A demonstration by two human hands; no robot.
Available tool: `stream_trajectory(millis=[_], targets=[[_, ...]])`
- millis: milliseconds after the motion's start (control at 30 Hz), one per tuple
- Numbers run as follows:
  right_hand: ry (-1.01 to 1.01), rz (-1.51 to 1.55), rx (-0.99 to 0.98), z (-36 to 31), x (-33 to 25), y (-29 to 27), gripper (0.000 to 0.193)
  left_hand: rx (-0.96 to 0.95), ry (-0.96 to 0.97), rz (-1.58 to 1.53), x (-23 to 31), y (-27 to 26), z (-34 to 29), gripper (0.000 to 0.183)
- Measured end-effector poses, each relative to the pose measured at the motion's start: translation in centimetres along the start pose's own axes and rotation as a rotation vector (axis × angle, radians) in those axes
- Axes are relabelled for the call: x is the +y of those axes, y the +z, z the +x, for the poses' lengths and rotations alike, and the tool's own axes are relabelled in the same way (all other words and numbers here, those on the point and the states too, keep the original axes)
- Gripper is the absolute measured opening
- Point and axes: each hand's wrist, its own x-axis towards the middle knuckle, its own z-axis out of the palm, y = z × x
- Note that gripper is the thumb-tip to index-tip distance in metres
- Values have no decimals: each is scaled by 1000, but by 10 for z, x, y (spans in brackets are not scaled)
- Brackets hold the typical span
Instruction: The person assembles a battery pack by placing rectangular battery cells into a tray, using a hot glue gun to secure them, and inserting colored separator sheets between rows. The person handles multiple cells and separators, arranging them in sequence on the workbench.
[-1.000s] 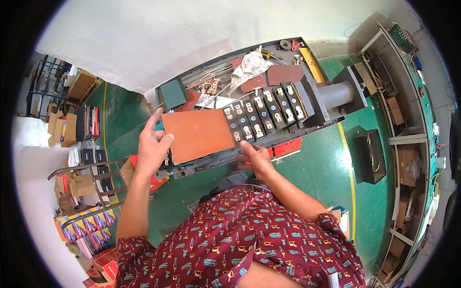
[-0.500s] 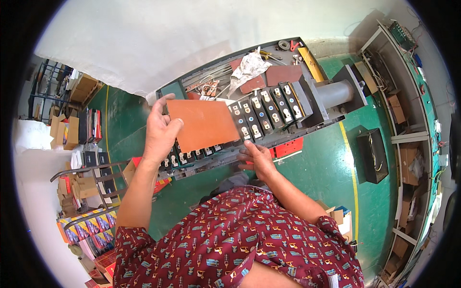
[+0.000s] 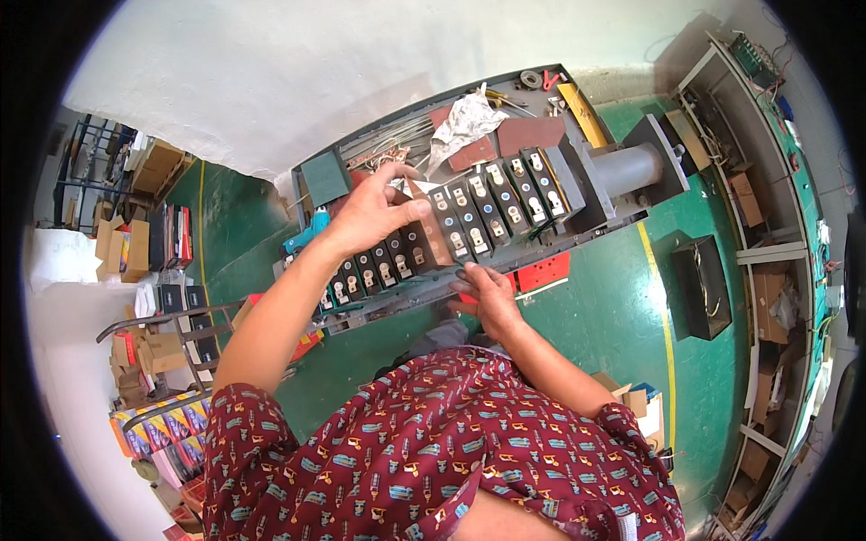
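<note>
My left hand [image 3: 377,215] is closed on the upper part of an orange-brown sheet [image 3: 432,233], thumb on the near side. The sheet stands on edge, seen almost edge-on, in the row of black blocks. Right of it are several black blocks [image 3: 488,212] with paired metal terminals; more blocks [image 3: 379,263] continue on its left. My right hand [image 3: 490,299] is at the near edge of the row, close to the sheet's lower corner. Its fingers are apart and partly bent, and I see nothing held in them.
A grey metal bench [image 3: 397,293] carries the row, with a steel end plate and cylinder [image 3: 629,169] at right. Behind lie a crumpled white cloth [image 3: 463,124], reddish-brown sheets [image 3: 530,135] and a dark green plate [image 3: 325,178]. A black box [image 3: 702,290] stands on the floor.
The orange sheet has turned from broad face toward me to nearly edge-on, standing in the row. My left hand has moved right with it; my right hand has barely moved.
</note>
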Motion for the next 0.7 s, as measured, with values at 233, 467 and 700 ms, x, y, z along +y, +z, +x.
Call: stream_trajectory(millis=[233,467,700], targets=[[-1,62,11,-9,-7,13,82,-105,62,451,-70,6,53,81],[-50,-28,88,0,3,26,78,-461,-73,301,-76,10,89,63],[-105,-23,302,14,19,43,63,-642,-163,242,-85,-8,111,58]])
